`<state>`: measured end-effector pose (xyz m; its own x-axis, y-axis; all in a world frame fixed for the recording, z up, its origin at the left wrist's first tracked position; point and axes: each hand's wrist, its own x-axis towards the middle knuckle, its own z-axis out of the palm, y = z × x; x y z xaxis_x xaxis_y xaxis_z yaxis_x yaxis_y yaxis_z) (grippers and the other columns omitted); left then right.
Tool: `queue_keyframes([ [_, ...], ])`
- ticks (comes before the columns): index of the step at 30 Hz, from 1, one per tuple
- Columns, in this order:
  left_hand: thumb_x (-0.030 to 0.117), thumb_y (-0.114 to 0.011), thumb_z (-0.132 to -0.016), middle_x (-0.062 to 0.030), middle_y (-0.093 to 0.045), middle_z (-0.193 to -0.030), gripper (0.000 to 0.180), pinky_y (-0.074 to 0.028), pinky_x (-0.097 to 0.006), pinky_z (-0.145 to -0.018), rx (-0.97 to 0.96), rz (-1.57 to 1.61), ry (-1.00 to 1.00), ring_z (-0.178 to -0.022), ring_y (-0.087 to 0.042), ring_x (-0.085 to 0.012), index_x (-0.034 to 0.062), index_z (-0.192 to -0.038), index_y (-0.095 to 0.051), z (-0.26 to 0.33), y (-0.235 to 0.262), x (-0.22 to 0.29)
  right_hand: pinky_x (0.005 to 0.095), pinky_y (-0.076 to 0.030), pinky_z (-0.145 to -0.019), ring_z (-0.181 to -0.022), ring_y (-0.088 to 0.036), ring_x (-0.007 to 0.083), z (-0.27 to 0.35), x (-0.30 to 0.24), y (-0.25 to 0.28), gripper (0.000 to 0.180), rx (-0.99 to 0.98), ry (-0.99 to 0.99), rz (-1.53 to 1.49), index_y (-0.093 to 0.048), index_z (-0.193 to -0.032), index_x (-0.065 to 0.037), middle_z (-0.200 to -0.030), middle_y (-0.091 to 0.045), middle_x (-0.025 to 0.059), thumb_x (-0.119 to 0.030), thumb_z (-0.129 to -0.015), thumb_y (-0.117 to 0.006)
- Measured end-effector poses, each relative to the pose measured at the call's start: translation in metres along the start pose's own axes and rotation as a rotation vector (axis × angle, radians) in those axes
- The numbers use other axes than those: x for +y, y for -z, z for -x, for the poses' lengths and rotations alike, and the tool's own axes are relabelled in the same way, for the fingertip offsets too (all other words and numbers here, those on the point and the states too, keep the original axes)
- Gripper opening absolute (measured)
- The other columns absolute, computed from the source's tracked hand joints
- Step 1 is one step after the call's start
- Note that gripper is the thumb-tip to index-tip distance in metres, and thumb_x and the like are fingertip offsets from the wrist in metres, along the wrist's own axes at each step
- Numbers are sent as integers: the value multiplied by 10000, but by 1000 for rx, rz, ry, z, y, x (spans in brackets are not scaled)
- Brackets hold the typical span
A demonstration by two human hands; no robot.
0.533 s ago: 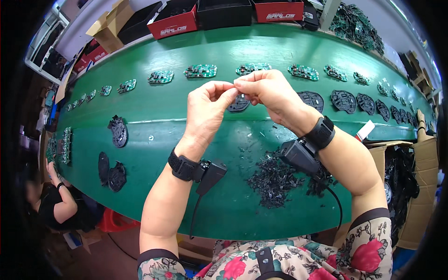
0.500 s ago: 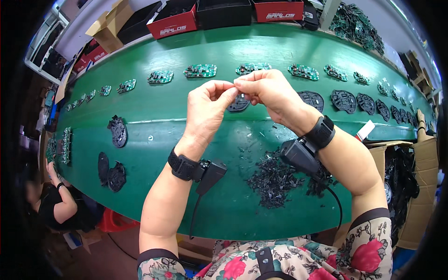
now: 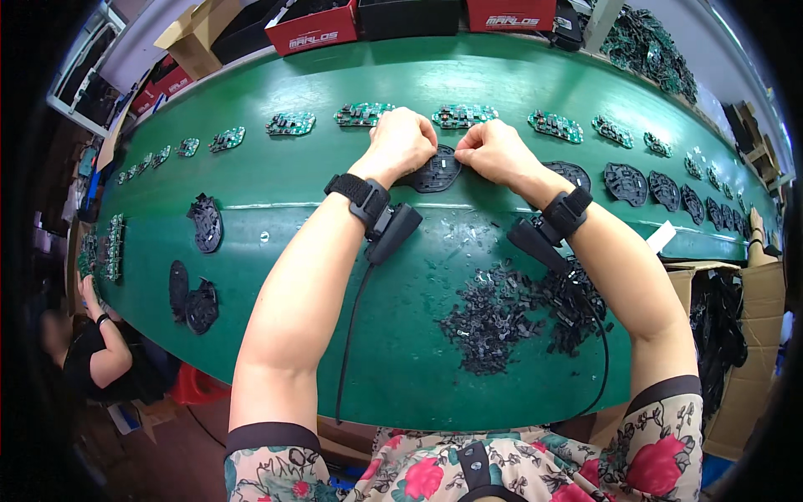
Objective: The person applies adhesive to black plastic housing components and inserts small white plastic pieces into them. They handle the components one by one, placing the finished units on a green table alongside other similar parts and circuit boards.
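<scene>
Lying on the green bench (image 3: 301, 180), between left hand (image 3: 401, 144) and right hand (image 3: 495, 154): a rounded black shell (image 3: 438, 174), ribbed inside. Fingers of both curl in near its far rim — whether gripping it or some small part, I cannot tell. Moulded plastic, by its look: light, stiff, slick; thin ribs may snap — best held by the rim. Nearby, a heap of angular black bits (image 3: 492, 322).

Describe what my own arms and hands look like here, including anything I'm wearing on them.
Your left hand and right hand are ungloved. Each has a black wrist strap carrying a boxy black device with a thin black cable. Your short sleeves are beige with pink-red flowers, greenish leaves and dark edging.
</scene>
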<state>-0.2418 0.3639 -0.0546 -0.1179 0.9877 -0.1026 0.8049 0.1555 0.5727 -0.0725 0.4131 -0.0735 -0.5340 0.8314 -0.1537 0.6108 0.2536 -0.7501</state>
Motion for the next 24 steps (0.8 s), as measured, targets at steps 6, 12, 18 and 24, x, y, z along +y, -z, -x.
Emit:
queue_keyframes([
  [6, 80, -709, -651, -98, -686, -704, 124, -512, -315, -661, -57, -45, -23, -686, -652, -193, 57, -771, -731, -14, -5, -1, 360, -531, -759, -780, -684, 266, -4, 1, 1, 158, -38, -12, 24, -730, -817, -60, -794, -701, 152, -180, -723, -687],
  [12, 90, -668, -645, -176, -702, -892, 206, -524, -380, -841, -116, -169, 123, -905, -679, -320, 71, -835, -745, -34, -7, 6, 373, -523, -789, -847, -679, 279, -11, 8, -2, 179, -20, -68, 77, -722, -830, -78, -845, -705, 142, -225, -728, -723],
  [18, 127, -740, -608, -184, -701, -912, 248, -531, -371, -817, -184, -237, 144, -921, -679, -316, 33, -838, -736, -46, -8, 8, 379, -523, -796, -869, -679, 281, -12, 5, 0, 220, -62, -104, 128, -728, -881, -99, -866, -708, 137, -261, -731, -721],
  [24, 44, -751, -614, -96, -692, -709, 115, -519, -314, -668, -252, -140, -133, -692, -654, -187, 59, -727, -733, -37, 0, 12, 381, -519, -799, -866, -680, 280, -12, 12, 2, 220, -24, -103, 146, -729, -880, -108, -855, -709, 132, -275, -737, -723],
])
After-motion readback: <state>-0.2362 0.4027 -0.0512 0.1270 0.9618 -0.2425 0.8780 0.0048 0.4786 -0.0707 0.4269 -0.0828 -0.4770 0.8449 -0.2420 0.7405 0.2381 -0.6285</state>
